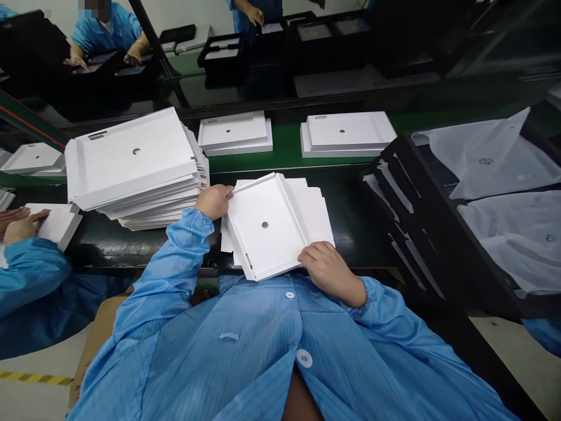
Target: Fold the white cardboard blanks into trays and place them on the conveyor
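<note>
A white cardboard tray (280, 228) with a round hole near its middle lies tilted in front of my body. Its upper left edge is pinched by my left hand (214, 202), fingers closed. My right hand (328, 268) grips the lower right corner, thumb hidden beneath the fingers. Under this tray, flat white cardboard flaps (313, 213) stick out to the right and left. Close to my left hand stands a tall stack of similar white trays (131, 155), fanned unevenly.
Stacked white boxes (234, 131) and more white boxes (350, 131) rest on the green strip behind. At right are black trays (421, 234) with white translucent bags (508, 228). A co-worker's hands (20, 225) touch a white box at far left. Other people work across the bench.
</note>
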Demonstrator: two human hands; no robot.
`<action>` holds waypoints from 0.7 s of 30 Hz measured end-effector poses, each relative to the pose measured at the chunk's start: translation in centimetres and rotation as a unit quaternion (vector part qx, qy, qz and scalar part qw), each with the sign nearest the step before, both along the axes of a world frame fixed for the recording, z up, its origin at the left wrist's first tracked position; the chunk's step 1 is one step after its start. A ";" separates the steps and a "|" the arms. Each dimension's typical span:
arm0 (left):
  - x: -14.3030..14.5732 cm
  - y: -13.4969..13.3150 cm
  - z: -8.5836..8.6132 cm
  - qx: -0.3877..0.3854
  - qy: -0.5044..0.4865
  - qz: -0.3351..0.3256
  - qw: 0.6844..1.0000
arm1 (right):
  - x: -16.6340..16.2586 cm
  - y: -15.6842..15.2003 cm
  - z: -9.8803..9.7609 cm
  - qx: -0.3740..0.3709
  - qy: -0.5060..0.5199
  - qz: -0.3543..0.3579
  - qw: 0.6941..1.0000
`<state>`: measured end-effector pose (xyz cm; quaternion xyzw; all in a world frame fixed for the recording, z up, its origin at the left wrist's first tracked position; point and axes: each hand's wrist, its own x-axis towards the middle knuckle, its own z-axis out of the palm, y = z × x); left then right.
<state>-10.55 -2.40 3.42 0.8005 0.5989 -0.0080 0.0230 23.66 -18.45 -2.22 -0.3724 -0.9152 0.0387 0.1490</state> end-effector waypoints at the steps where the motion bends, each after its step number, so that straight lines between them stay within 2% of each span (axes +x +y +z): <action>1: -0.1 0.1 -0.4 -0.007 0.002 0.004 1.000 | 0.0 0.1 -0.3 -0.005 -0.005 0.005 1.000; 6: -0.1 0.7 -2.5 -0.051 0.013 0.019 0.998 | -0.2 0.8 -1.1 -0.021 -0.013 0.045 0.999; 9: 0.0 0.9 -3.1 -0.064 0.014 0.008 0.998 | -0.2 1.0 -0.8 -0.042 -0.010 0.048 0.998; 15: 0.7 1.4 -3.3 -0.067 -0.011 -0.015 0.998 | -0.2 1.1 0.9 -0.131 -0.032 0.042 0.990; 21: 1.1 1.3 -3.1 -0.061 -0.013 -0.019 0.998 | -0.6 1.2 1.2 -0.156 -0.077 0.012 0.985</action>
